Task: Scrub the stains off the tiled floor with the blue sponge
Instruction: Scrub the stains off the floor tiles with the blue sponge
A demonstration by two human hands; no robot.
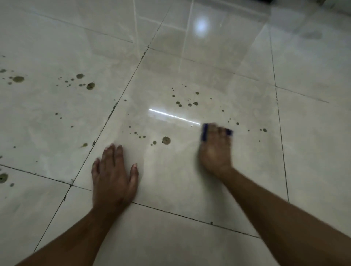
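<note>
Blue sponge (205,133) flat on the tiled floor (190,180) under the right hand (215,153) — fingers (221,133) draped over its top, blurred, pressing down. Dark stains (166,140) nearby, between both hands. Left hand (114,176) planted flat, fingers spread.

Little besides the job itself shows on my feed. High in the view, right of centre, I see a soft round glare (201,26), bluish white, the mirrored image of a lamp somewhere overhead. Lower down, near the middle, a thin bright streak (173,116) of reflected light runs slantwise, falling from left to right, with a fainter pale band just above it. Pale reflected lines (135,22) cross the upper part, one nearly upright and others angled, like the edges of a frame. At the very top edge sits a dark shape (266,1), cut off, which I cannot identify.
</note>
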